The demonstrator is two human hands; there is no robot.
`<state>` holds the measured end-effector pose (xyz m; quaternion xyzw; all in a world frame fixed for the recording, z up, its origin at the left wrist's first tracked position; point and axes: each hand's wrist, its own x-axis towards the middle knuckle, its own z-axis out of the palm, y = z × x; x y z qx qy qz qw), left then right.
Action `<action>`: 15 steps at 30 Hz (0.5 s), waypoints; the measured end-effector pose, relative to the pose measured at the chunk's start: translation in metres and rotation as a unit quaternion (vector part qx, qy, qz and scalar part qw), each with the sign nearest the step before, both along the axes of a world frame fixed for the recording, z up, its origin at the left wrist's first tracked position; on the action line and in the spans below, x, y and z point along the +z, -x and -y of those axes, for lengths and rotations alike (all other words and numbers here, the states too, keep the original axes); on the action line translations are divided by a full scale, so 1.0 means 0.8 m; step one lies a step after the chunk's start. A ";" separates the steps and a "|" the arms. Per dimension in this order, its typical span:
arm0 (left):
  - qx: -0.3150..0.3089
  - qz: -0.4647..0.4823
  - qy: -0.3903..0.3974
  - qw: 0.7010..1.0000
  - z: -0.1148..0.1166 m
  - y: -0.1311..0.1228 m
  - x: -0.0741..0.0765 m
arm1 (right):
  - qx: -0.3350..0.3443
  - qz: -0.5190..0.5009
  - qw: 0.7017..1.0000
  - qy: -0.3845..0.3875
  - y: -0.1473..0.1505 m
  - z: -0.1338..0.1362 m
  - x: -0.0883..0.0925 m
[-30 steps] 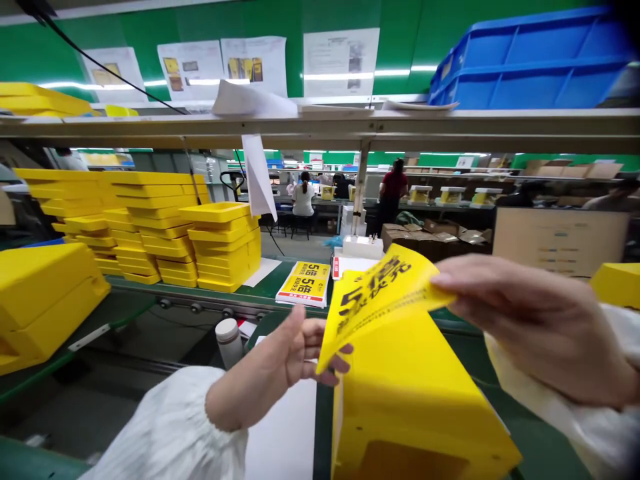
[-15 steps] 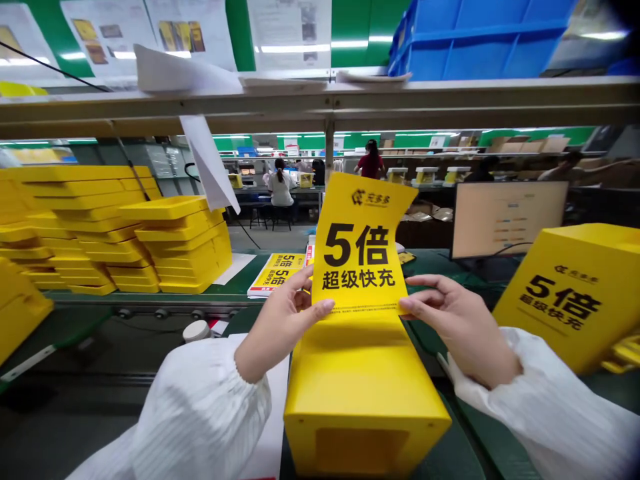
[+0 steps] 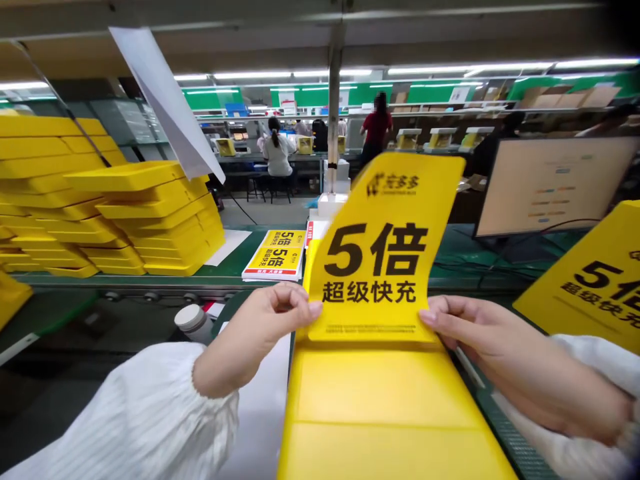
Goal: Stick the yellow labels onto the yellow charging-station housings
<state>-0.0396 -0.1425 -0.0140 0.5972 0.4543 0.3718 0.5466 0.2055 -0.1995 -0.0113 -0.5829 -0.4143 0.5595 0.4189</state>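
**A:** What's the wider scene?

**B:** A long factory floor, with a green assembly bench across the near side. Stacks of yellow trays fill the left, and a computer monitor stands at right. Far off, a seated co-worker and a standing co-worker in a red shirt are among other benches.

**A:** And right in front of the person?

**B:** A yellow box lies on the near bench between the two hands. A printed yellow sheet stands up at its far end, slightly curved, with a large black "5倍" on it. Its lower edge meets the box, but I can't tell whether it's fixed there.

**A:** How's it being held?

**B:** The hands are well apart, one on each side of the sheet. The left hand has its fingertips bunched on the lower left edge. The right hand has its thumb on the front of the lower right edge, with the fingers hidden behind, so the pinch looks firm but isn't fully visible.

**A:** What's done, and what's left?

**B:** The sheet isn't flat on the box yet, and the box's upper face lies bare. A second yellow box at right already shows the same print. A flat stack of printed sheets waits on the far bench, left of the hands.
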 end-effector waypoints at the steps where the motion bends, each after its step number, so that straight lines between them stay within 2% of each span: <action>1: -0.008 -0.021 -0.004 1.000 0.000 0.003 -0.001 | 0.002 0.002 1.000 0.020 0.000 0.000 -0.002; 4: -0.035 -0.063 0.003 0.997 -0.001 0.005 -0.006 | -0.002 0.022 0.999 0.047 -0.004 0.001 -0.011; 9: -0.041 -0.080 0.006 0.996 -0.004 -0.002 -0.017 | -0.006 0.002 0.999 0.040 -0.013 0.002 -0.030; 15: -0.039 -0.058 0.026 0.997 -0.004 -0.003 -0.021 | -0.016 0.009 1.000 0.025 -0.010 0.001 -0.024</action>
